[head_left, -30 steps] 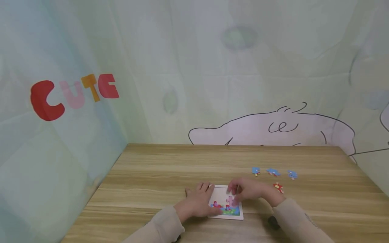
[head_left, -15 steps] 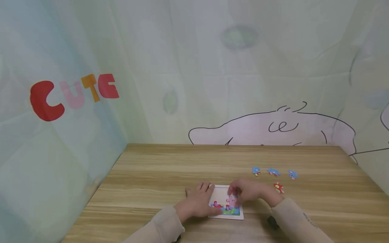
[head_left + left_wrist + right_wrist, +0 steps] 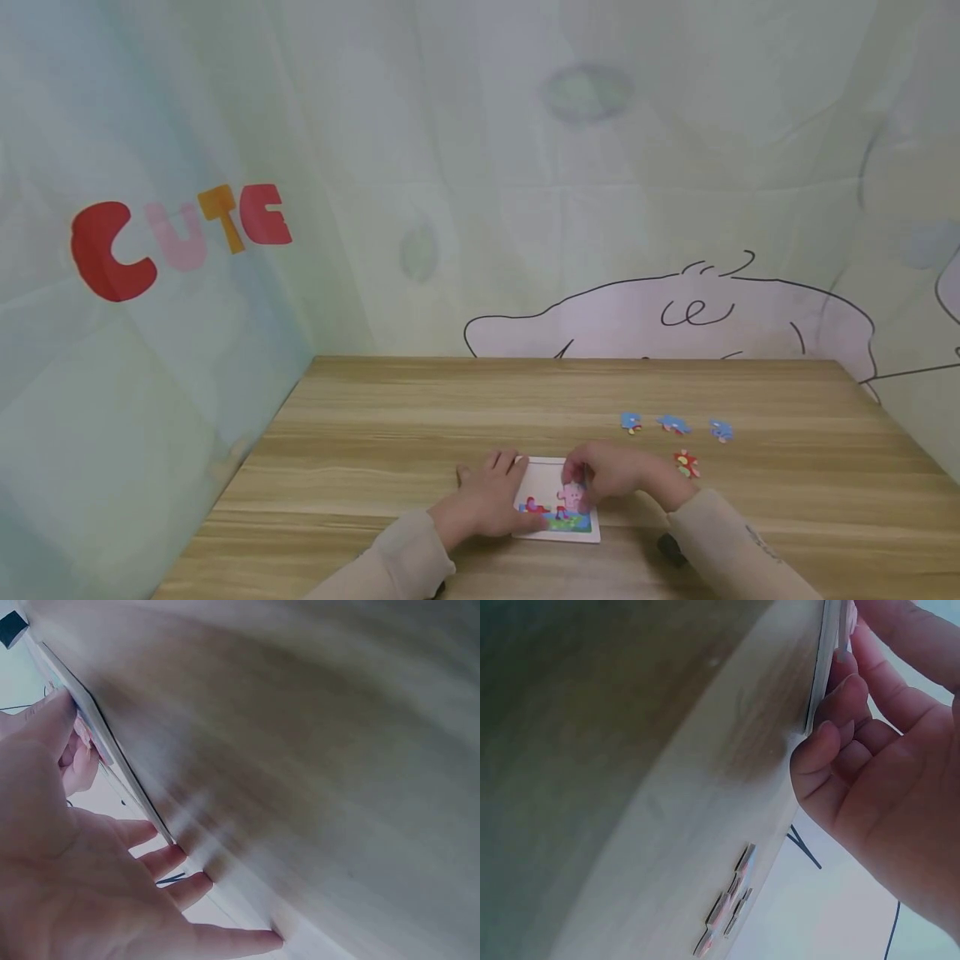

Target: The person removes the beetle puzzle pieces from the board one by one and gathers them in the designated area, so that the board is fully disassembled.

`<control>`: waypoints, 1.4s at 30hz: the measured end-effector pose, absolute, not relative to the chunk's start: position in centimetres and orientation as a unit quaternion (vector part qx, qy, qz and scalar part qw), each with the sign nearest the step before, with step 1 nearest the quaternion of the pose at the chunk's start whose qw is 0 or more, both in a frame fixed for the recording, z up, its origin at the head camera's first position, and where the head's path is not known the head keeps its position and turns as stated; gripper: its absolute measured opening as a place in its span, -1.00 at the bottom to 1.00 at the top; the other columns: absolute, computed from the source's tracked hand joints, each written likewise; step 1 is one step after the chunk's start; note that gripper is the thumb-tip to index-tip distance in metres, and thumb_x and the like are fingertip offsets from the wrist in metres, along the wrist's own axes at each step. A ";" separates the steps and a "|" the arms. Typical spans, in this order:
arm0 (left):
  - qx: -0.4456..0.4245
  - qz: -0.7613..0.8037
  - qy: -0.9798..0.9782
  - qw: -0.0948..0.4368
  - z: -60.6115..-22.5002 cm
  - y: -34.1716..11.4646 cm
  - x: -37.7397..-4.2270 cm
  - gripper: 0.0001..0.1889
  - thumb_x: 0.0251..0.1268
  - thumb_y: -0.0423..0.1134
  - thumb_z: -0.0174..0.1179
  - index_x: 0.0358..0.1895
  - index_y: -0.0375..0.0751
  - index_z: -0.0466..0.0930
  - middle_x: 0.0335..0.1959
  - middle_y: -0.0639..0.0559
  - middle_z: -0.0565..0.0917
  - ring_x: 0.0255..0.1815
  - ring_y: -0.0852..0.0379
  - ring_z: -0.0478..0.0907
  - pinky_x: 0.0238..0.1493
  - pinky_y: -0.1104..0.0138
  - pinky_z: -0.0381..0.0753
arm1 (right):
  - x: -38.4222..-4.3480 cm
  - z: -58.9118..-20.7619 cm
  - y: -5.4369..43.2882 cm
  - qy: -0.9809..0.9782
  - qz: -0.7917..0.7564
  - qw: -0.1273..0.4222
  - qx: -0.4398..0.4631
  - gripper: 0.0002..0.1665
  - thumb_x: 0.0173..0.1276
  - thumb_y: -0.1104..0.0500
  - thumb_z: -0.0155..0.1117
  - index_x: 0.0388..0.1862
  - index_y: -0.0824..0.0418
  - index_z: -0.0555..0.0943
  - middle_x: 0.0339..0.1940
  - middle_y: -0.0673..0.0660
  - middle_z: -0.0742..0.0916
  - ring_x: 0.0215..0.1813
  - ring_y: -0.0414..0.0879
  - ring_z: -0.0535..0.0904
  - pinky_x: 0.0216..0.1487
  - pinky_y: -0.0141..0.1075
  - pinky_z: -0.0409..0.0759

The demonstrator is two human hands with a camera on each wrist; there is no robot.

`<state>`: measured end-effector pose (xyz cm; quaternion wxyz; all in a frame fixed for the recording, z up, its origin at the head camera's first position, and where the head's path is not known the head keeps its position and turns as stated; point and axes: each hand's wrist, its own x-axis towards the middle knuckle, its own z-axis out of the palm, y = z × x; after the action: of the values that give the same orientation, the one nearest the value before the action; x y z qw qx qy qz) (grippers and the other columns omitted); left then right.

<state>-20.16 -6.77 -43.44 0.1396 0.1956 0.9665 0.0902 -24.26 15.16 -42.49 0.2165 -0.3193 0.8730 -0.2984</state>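
A white-rimmed jigsaw board (image 3: pixel 542 477) lies flat on the wooden table, its lower part covered by blue, green and red pieces (image 3: pixel 572 524). My left hand (image 3: pixel 489 497) rests along its left side, fingers spread and thumb over the lower edge. In the left wrist view, the left fingertips (image 3: pixel 180 851) touch the board's edge and the tabletop. At the board's right side, my right hand (image 3: pixel 613 469) pinches a pink puzzle piece (image 3: pixel 570 495) with a printed face, low over the picture. Curled fingers of the right hand (image 3: pixel 900 765) hide part of the contact in the right wrist view.
Blue puzzle pieces (image 3: pixel 673 424) lie in a row behind the right hand, with a red and yellow puzzle piece (image 3: pixel 686 463) nearer. A small black object (image 3: pixel 671 550) is under the right forearm. Printed cloth (image 3: pixel 420 167) borders the table (image 3: pixel 390 417) at back and left.
The pink puzzle piece has turned slightly in my right fingers and shows more of its printed face. Both hands have stayed almost in place.
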 end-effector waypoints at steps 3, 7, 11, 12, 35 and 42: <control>0.196 0.090 0.966 0.140 -43.4 -6.8 -20.1 0.00 0.06 0.44 0.15 0.45 -0.18 0.21 0.44 -0.12 0.23 0.46 -0.17 0.11 0.15 -0.48 0.05 | -24.3 -42.5 15.2 0.871 -0.302 0.215 -0.322 -0.68 -0.07 0.35 0.50 -0.35 0.12 0.58 -0.43 -0.04 0.56 -0.35 -0.16 0.42 -0.30 -0.34 0.43; 0.197 0.090 0.966 0.140 -43.4 -6.8 -20.2 0.00 0.06 0.44 0.15 0.45 -0.18 0.21 0.44 -0.13 0.23 0.46 -0.17 0.11 0.15 -0.48 0.05 | -24.3 -42.5 15.1 0.869 -0.306 0.216 -0.322 -0.68 -0.05 0.35 0.50 -0.34 0.12 0.58 -0.43 -0.04 0.56 -0.35 -0.17 0.42 -0.29 -0.35 0.43; 0.198 0.088 0.966 0.137 -43.5 -6.8 -20.2 0.00 0.06 0.45 0.14 0.45 -0.18 0.21 0.44 -0.13 0.23 0.46 -0.17 0.11 0.15 -0.48 0.05 | -24.3 -42.5 15.2 0.866 -0.314 0.218 -0.324 -0.68 -0.03 0.36 0.50 -0.32 0.15 0.57 -0.43 -0.02 0.55 -0.34 -0.17 0.42 -0.30 -0.37 0.42; 0.199 0.088 0.966 0.137 -43.5 -6.8 -20.2 0.01 0.06 0.45 0.14 0.45 -0.18 0.21 0.44 -0.13 0.23 0.46 -0.17 0.11 0.14 -0.48 0.05 | -24.3 -42.5 15.2 0.866 -0.314 0.219 -0.321 -0.67 -0.02 0.36 0.50 -0.31 0.14 0.57 -0.43 -0.02 0.55 -0.33 -0.17 0.42 -0.29 -0.37 0.41; 0.200 0.091 0.966 0.135 -43.1 -6.8 -19.9 0.00 0.06 0.42 0.17 0.45 -0.19 0.21 0.43 -0.13 0.25 0.45 -0.17 0.13 0.14 -0.48 0.07 | -24.3 -42.4 16.2 0.856 -0.332 0.223 -0.328 -0.81 0.13 0.32 0.37 -0.27 0.17 0.59 -0.44 -0.05 0.54 -0.35 -0.21 0.40 -0.31 -0.39 0.42; 0.196 0.094 0.966 0.141 -43.4 -6.8 -20.1 -0.01 0.06 0.43 0.16 0.45 -0.18 0.21 0.44 -0.13 0.24 0.45 -0.17 0.12 0.15 -0.48 0.06 | -24.5 -42.5 16.7 0.860 -0.321 0.232 -0.323 -0.90 0.31 0.27 0.24 -0.23 0.11 0.63 -0.35 -0.09 0.60 -0.28 -0.19 0.45 -0.21 -0.34 0.47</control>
<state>-20.09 -6.82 -43.41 0.1414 0.1961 0.9658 0.0943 -24.51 16.73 -42.47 0.2320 -0.3229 0.8596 -0.3210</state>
